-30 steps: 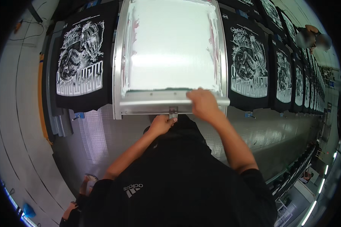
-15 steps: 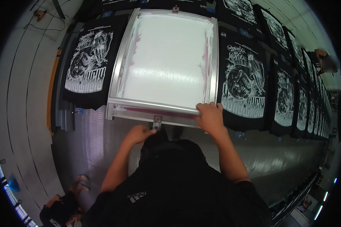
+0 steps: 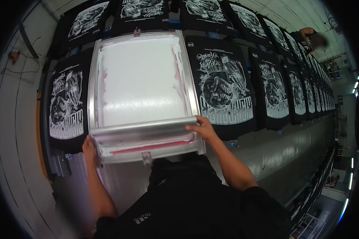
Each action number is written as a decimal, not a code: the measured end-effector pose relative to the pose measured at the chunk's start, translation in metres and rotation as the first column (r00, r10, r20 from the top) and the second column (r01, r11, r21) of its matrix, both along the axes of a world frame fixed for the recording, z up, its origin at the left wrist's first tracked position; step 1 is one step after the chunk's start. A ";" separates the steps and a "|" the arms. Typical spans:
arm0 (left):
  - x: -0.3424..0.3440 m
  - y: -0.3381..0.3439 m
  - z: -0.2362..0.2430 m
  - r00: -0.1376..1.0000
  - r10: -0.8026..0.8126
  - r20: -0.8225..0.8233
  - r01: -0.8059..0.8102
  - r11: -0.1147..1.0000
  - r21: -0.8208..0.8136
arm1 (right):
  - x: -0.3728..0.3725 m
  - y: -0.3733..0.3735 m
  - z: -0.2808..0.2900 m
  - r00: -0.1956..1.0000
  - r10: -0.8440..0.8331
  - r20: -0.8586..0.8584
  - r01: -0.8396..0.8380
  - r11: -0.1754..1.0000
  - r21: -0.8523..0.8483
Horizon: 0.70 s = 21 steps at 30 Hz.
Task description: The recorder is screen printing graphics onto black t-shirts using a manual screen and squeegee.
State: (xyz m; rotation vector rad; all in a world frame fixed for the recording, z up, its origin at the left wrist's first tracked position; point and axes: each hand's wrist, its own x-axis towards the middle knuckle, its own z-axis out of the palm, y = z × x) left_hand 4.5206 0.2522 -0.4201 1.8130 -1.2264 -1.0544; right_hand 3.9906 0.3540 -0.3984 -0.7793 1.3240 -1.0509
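A screen-printing frame (image 3: 190, 87) with metal rails lies over the table in front of me, its mesh covered in white ink (image 3: 139, 75). Across its near part runs a long silver squeegee (image 3: 143, 128). My right hand (image 3: 205, 130) is closed on the squeegee's right end, thumb on top. At the left end my left hand (image 3: 89, 149) is closed too, beside the frame's left rail; its fingers are partly hidden. A small metal clip (image 3: 146, 158) sits at the middle of the near rail, close to my body.
Black T-shirts with white prints lie on both sides, one at the left (image 3: 68, 103) and one at the right (image 3: 223, 87). Further rows run to the far right. Another person (image 3: 311, 40) bends over the far row. A grey walkway (image 3: 283, 155) runs along the table.
My left hand has left the near clip and closed at the squeegee's left end. The squeegee now sits farther from the near rail. The view has shifted right.
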 end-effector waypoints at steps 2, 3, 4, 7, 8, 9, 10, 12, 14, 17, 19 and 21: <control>-0.037 0.024 0.019 0.992 0.032 0.124 -0.029 0.999 -0.024 | -0.037 0.016 0.009 1.000 -0.012 0.008 0.012 0.998 0.059; -0.063 0.035 0.020 0.991 0.041 0.126 -0.038 0.999 -0.032 | -0.061 0.027 0.011 1.000 -0.023 0.019 0.022 0.997 0.070; -0.090 0.047 0.018 0.995 0.075 0.070 -0.074 0.997 -0.019 | -0.082 0.036 0.025 0.999 -0.048 0.015 0.047 0.998 0.046; -0.168 0.068 -0.019 0.992 0.014 0.124 -0.004 0.997 -0.081 | -0.174 0.070 0.030 0.998 -0.060 -0.032 0.060 0.998 0.003; -0.215 0.071 -0.017 0.995 -0.004 0.100 0.011 0.998 -0.063 | -0.210 0.085 0.023 0.994 -0.077 -0.074 0.075 0.997 -0.036; -0.259 0.076 -0.012 0.997 -0.013 0.079 0.017 0.999 -0.045 | -0.239 0.098 0.022 0.989 -0.115 -0.089 0.112 0.993 -0.042; -0.283 0.084 -0.024 0.998 -0.044 0.049 0.046 0.998 -0.031 | -0.267 0.109 0.022 0.988 -0.123 -0.098 0.120 0.992 -0.042; -0.342 0.098 -0.023 0.998 -0.052 -0.028 0.050 0.997 -0.057 | -0.317 0.128 0.017 0.987 -0.125 -0.101 0.121 0.992 -0.041; -0.376 0.109 -0.030 0.999 -0.050 0.007 0.051 0.998 -0.040 | -0.359 0.143 0.005 0.988 -0.144 -0.060 0.143 0.990 -0.021; -0.410 0.125 -0.030 0.998 -0.052 0.043 0.055 0.995 -0.079 | -0.394 0.146 -0.006 0.990 -0.131 -0.047 0.131 0.991 0.000; -0.418 0.125 -0.026 0.997 -0.064 0.041 0.062 0.997 0.047 | -0.410 0.146 -0.013 0.990 -0.141 -0.011 0.141 0.990 0.023; -0.429 0.124 -0.029 0.997 -0.071 0.043 0.068 0.995 0.072 | -0.420 0.142 -0.018 0.989 -0.150 -0.010 0.150 0.989 0.015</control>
